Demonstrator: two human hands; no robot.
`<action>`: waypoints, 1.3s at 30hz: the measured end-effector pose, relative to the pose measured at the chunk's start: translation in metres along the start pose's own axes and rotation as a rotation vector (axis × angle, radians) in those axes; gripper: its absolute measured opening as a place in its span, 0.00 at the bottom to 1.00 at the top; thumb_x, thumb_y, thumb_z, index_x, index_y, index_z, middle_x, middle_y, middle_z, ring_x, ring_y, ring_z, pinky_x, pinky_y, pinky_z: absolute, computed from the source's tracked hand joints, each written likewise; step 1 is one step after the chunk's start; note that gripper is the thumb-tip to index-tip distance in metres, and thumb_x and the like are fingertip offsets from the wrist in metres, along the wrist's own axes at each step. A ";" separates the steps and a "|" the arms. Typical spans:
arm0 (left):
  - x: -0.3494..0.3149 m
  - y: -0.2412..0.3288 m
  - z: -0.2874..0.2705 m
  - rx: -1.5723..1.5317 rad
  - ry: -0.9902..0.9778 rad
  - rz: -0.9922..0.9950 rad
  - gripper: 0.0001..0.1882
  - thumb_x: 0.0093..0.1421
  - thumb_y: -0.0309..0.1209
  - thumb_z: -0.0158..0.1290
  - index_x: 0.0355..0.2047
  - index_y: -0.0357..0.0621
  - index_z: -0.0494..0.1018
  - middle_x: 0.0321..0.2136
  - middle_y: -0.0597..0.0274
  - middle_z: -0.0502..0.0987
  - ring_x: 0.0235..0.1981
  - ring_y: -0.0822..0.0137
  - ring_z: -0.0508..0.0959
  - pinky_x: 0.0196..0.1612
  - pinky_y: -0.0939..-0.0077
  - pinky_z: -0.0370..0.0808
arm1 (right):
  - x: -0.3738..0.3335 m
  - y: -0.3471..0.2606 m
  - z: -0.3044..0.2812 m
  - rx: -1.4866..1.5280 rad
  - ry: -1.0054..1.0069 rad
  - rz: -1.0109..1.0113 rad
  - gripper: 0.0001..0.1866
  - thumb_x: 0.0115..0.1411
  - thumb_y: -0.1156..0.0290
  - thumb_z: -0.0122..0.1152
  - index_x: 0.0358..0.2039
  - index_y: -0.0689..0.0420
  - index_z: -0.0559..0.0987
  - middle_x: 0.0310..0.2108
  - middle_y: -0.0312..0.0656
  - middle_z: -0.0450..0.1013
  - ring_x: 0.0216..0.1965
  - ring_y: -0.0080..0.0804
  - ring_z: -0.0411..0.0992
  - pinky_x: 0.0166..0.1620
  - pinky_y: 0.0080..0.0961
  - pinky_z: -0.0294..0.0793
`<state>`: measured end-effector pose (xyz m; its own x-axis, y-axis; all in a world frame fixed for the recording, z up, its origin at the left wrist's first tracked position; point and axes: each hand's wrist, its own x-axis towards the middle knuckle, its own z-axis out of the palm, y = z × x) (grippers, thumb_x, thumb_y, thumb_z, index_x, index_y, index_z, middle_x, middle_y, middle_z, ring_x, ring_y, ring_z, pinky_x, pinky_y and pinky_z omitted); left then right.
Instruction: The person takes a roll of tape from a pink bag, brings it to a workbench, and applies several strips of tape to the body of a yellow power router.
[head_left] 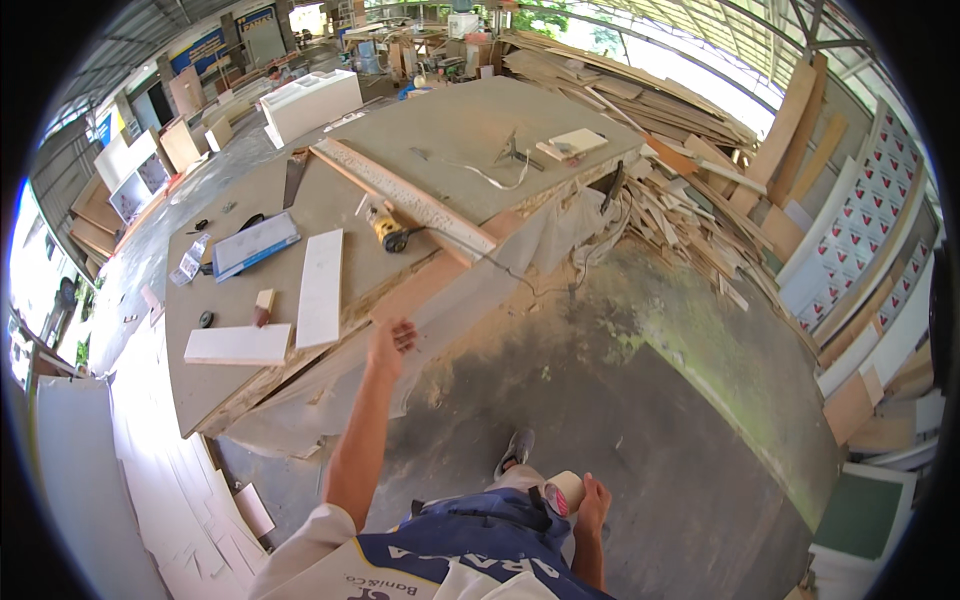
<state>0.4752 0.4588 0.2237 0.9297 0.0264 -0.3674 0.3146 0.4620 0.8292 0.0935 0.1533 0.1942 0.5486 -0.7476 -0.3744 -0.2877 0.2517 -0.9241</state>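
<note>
My left hand [391,341] is stretched forward beside the near edge of the large workbench [420,130], its fingers curled in. Whatever those fingers may hold is too small to make out. Just beyond it, a brown wooden strip [425,287] runs along the bench edge. Low by my waist, my right hand [594,503] grips a wide cream-coloured roll of tape [567,488] with a pinkish label inside its core. On the bench to the left lie two white boards [320,287], a brush with a wooden handle [263,307] and a yellow-and-black power tool [387,229].
A speckled panel strip [400,190] lies across the bench, near a hand saw [294,178] and a blue-edged box [256,245]. Plastic sheeting [350,385] hangs from the near side. A power cord [530,285] drapes over the edge. Scrap wood [690,220] is heaped at the right.
</note>
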 end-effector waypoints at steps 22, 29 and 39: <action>0.436 0.089 -0.108 0.803 0.612 -0.095 0.30 0.45 0.41 0.74 0.43 0.33 0.80 0.33 0.54 0.82 0.30 0.60 0.82 0.33 0.65 0.79 | 0.503 -0.280 0.220 -0.359 -0.601 -0.425 0.12 0.62 0.67 0.69 0.38 0.64 0.82 0.30 0.38 0.78 0.35 0.25 0.72 0.41 0.26 0.71; 0.365 0.070 -0.007 0.682 0.731 0.029 0.27 0.46 0.33 0.72 0.45 0.31 0.78 0.34 0.56 0.81 0.30 0.62 0.80 0.34 0.65 0.78 | 0.634 -0.337 0.288 -0.373 -0.440 -0.444 0.13 0.61 0.68 0.71 0.38 0.65 0.82 0.30 0.36 0.76 0.34 0.24 0.71 0.40 0.24 0.71; 0.187 0.109 0.236 0.405 0.818 0.228 0.27 0.58 0.34 0.67 0.52 0.35 0.69 0.39 0.61 0.76 0.35 0.69 0.78 0.39 0.73 0.77 | 0.915 -0.432 0.472 -0.691 -0.343 -1.128 0.12 0.54 0.70 0.73 0.36 0.63 0.86 0.35 0.48 0.80 0.37 0.45 0.77 0.43 0.37 0.76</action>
<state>0.7283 0.3050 0.3444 0.6023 0.7635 -0.2329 0.3273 0.0299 0.9445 1.0900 -0.3497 0.2140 0.8807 -0.1267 0.4565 0.1667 -0.8191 -0.5489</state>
